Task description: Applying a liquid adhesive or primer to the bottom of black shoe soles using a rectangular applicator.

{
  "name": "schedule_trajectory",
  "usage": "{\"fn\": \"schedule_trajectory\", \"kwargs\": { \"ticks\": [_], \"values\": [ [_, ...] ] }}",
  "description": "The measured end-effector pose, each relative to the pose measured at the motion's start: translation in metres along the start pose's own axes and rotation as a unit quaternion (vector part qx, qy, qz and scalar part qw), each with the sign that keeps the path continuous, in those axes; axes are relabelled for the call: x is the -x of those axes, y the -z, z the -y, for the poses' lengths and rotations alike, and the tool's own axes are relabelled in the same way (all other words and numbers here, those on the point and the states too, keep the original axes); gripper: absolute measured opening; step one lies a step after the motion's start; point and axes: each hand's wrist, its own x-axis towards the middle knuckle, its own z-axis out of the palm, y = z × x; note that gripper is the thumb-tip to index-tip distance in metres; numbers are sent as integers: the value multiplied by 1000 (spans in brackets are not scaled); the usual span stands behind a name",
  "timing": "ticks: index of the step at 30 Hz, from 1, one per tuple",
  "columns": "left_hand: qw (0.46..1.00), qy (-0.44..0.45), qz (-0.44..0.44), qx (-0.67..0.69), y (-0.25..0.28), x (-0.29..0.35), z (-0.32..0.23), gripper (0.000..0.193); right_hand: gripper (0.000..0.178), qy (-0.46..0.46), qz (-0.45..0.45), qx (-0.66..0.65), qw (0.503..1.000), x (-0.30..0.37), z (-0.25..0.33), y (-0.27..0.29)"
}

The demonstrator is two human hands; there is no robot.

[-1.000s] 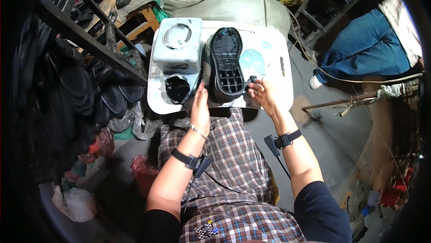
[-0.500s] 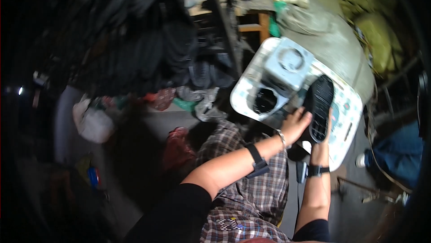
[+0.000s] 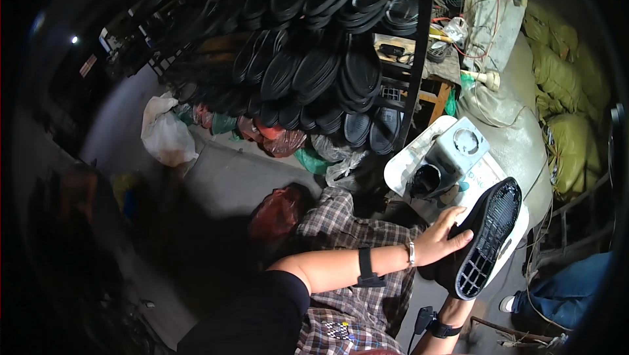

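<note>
A black shoe sole (image 3: 493, 234) is held tilted, its open grid of cells facing up toward me. My left hand (image 3: 440, 237) grips its left side, thumb along the edge and index finger stretched beside it. Dark material lies between that hand and the sole; I cannot tell whether it is a shoe upper. From below, my right hand (image 3: 462, 307) supports the heel end, its fingers hidden behind the sole. Beyond my hands is a white printed tray (image 3: 398, 170) bearing a grey boxy container (image 3: 462, 146) with a round opening and a dark, round open pot (image 3: 424, 182).
Stacks of black soles (image 3: 314, 66) fill a rack at the far left. Plastic bags (image 3: 282, 144) lie below it, and a red bag (image 3: 278, 214) sits nearer me. Large sacks (image 3: 573, 152) stand at the right. A person's jeans-clad leg (image 3: 570, 293) is at the lower right.
My view has swung left, showing more of the rack. Both hands and the sole have come nearer, away from the tray's middle, and the sole is tilted further over.
</note>
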Motion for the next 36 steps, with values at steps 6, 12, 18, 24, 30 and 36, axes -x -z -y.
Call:
{"fn": "schedule_trajectory", "kwargs": {
  "ticks": [6, 12, 18, 24, 30, 36],
  "values": [
    [996, 57, -13, -62, 61, 58, -72, 96, 57, -120, -61, 74, 988, -19, -8, -168],
    [986, 94, -89, 102, 87, 115, -101, 114, 57, -190, -61, 126, 972, 5, -21, -230],
    [971, 49, -167, 161, 109, 142, -104, 81, 57, -204, -8, 130, 970, -19, -29, -302],
    [898, 68, -189, 390, 141, 159, -109, 50, 63, -115, 158, 274, 942, -51, -65, -307],
    [802, 40, -157, 576, 221, 156, -119, 48, 72, -95, 234, 327, 911, -91, -111, -368],
    [747, -23, -115, 654, 328, 220, -148, 50, 75, -72, 301, 403, 861, -141, -163, -420]
  ]
}}
